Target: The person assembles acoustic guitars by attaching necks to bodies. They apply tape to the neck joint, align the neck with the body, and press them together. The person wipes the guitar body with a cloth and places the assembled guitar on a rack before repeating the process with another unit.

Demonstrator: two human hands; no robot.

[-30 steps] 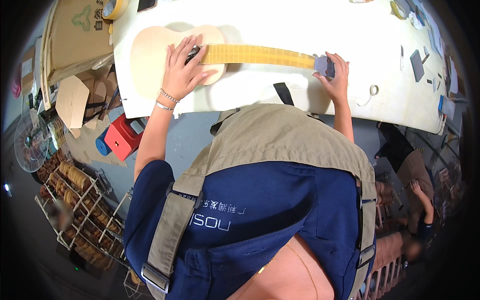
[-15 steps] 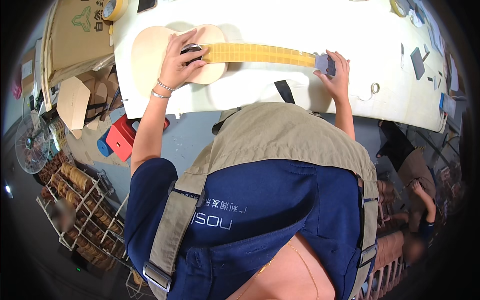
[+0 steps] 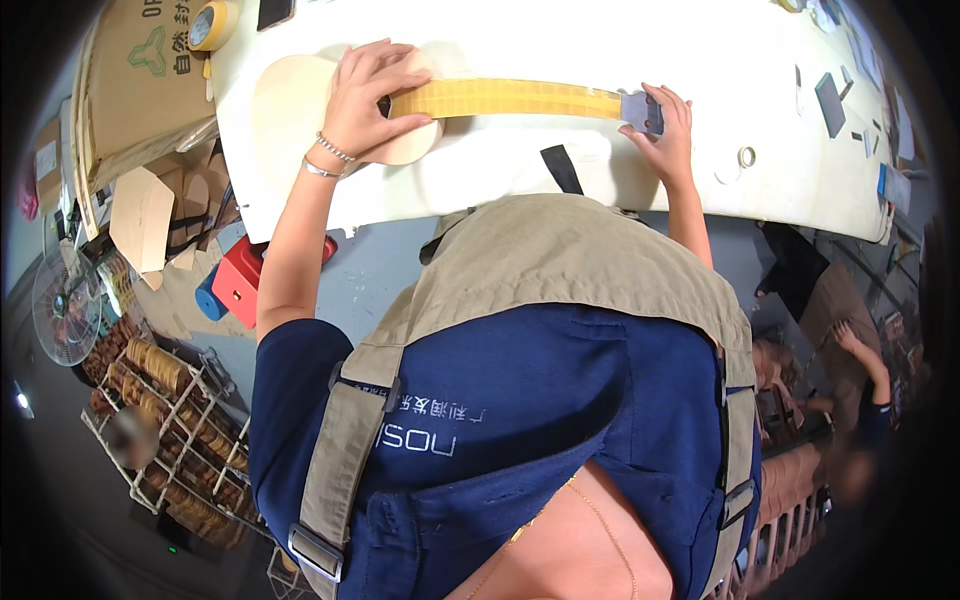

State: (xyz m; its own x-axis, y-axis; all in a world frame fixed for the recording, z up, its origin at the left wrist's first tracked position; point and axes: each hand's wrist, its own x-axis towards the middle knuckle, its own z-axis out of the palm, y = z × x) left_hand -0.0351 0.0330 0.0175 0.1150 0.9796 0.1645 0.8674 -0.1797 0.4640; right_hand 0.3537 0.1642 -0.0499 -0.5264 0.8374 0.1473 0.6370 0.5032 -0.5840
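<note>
A small ukulele-like instrument lies on the white table, its pale wood body [image 3: 288, 100] at the left. Yellow tape [image 3: 520, 98] covers the long neck that runs right from the body. My left hand [image 3: 365, 105] rests over the sound hole, thumb and fingers closed on the two edges of the neck's body end, hiding most of the hole. At the far end, the grey-blue headstock [image 3: 634, 110] sits between the thumb and curled fingers of my right hand [image 3: 668, 135].
Near the table's [image 3: 480, 170] front edge lies a black strip [image 3: 562, 169]. Right of my right hand is a small tape roll [image 3: 746, 157], with a dark block [image 3: 830, 106] beyond. A yellow tape roll [image 3: 212, 25] sits back left. Below stands a red stool [image 3: 240, 280]; another person [image 3: 850, 345] is at right.
My left hand has shifted at the neck's body end, its fingers and thumb now further along the taped edges, covering more of the sound hole. My right hand stays at the headstock.
</note>
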